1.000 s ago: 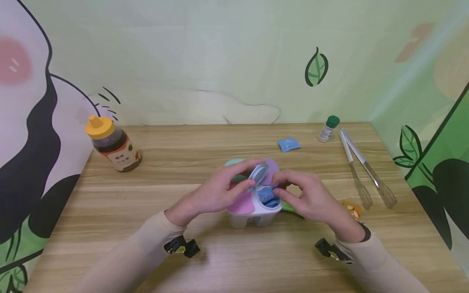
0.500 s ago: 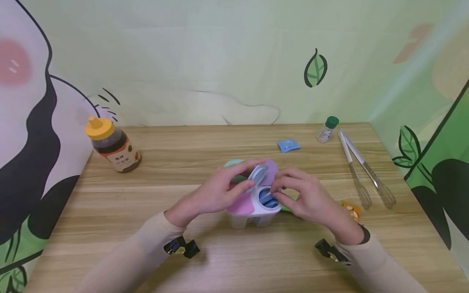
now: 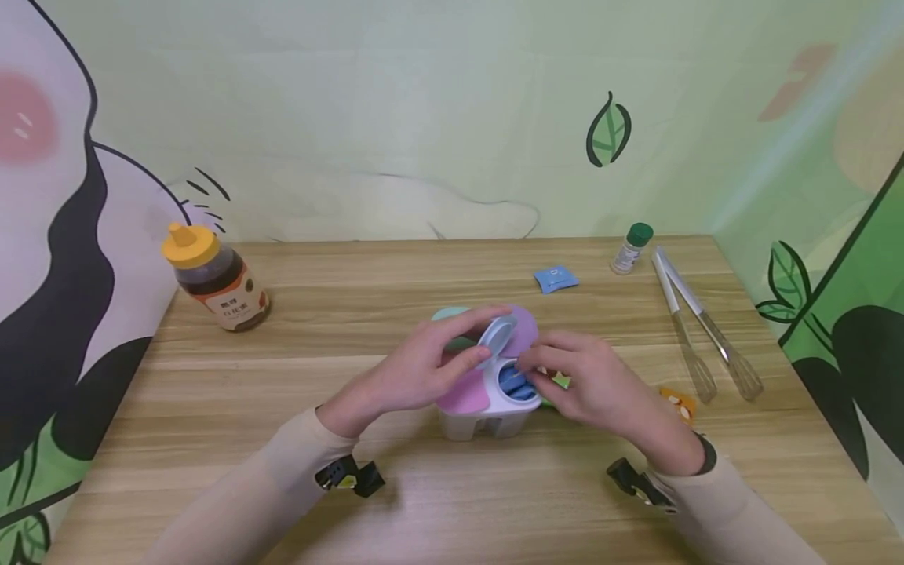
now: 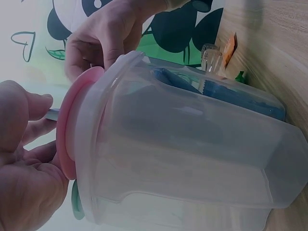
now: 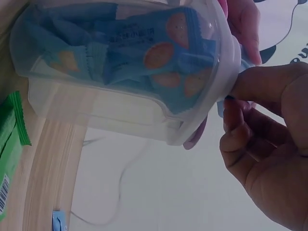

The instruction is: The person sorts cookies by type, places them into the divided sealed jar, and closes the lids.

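A translucent container (image 3: 487, 424) with several coloured lids stands upright on the table. Its front right compartment is uncovered, and blue snack packets (image 3: 515, 383) fill it; their printing shows through the wall in the right wrist view. My left hand (image 3: 417, 373) holds the raised pale blue lid (image 3: 497, 337) between thumb and fingers. Over the open mouth, my right hand (image 3: 589, 377) has thumb and forefinger together right at the rim (image 5: 224, 72). A sliver of blue shows between those fingertips. The pink lid (image 3: 466, 394), purple lid (image 3: 523, 333) and green lid (image 3: 452, 313) are down.
A green packet (image 5: 9, 144) lies right of the container, partly under my right hand. A blue packet (image 3: 556, 278) is behind it. Farther right are an orange packet (image 3: 679, 405), whisk-tipped tongs (image 3: 695, 322) and a green-capped bottle (image 3: 632, 249). A honey bottle (image 3: 219, 282) stands left.
The blue packet that stuck up at the compartment's mouth has gone down inside under my right fingers. My right hand has shifted slightly; my left hand keeps the lid raised.
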Demonstrator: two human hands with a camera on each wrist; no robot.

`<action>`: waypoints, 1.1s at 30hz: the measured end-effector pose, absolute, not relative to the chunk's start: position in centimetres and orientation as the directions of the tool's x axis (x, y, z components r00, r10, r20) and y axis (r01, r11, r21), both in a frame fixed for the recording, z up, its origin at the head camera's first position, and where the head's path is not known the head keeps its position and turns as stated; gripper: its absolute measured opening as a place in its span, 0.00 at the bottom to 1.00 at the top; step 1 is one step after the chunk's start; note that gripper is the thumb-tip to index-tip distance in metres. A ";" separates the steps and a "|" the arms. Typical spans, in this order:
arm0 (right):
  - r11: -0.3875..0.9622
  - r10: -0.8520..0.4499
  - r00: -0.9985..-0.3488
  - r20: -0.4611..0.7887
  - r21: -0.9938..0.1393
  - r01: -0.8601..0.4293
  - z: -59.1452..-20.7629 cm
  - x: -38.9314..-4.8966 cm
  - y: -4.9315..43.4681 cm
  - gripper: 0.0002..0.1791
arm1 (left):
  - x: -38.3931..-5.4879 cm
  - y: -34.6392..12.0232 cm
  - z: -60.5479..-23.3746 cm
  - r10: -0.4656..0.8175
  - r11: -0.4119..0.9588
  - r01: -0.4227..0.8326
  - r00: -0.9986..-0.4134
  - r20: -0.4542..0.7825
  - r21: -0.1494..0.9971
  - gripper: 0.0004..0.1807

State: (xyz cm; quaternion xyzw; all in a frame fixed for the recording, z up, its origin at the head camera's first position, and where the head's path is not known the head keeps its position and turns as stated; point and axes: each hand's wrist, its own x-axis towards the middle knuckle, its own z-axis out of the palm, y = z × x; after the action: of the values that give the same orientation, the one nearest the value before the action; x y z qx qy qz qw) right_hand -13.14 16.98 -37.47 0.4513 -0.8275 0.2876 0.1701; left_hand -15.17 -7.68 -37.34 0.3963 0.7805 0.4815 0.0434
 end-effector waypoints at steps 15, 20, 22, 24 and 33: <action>0.366 -0.767 -0.410 0.493 -0.188 -0.911 -37.1 -13.0 17.1 0.13 | -15.2 -7.7 -37.3 0.659 0.231 0.569 -0.688 0.303 0.790 0.25; 0.407 -0.803 -0.416 0.428 -0.118 -0.906 -36.8 -12.7 17.0 0.15 | -15.2 -7.7 -37.3 0.661 0.227 0.568 -0.686 0.304 0.791 0.25; 0.428 -0.823 -0.420 0.382 -0.070 -0.901 -36.7 -12.6 16.9 0.14 | -15.1 -7.7 -37.3 0.660 0.226 0.567 -0.688 0.304 0.792 0.25; 0.457 -0.839 -0.441 0.317 -0.029 -0.889 -36.8 -12.5 16.8 0.15 | -15.1 -7.7 -37.3 0.658 0.224 0.564 -0.689 0.304 0.795 0.25; 0.515 -0.841 -0.512 0.173 -0.031 -0.857 -36.7 -12.2 16.5 0.15 | -15.1 -7.6 -37.3 0.657 0.223 0.564 -0.690 0.304 0.795 0.25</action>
State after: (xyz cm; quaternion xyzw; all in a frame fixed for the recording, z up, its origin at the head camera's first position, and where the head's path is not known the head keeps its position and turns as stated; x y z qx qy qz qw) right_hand -12.21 16.48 -36.67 0.4893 -0.8677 0.0563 0.0681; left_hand -15.13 -7.58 -37.32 0.3910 0.7806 0.4853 0.0484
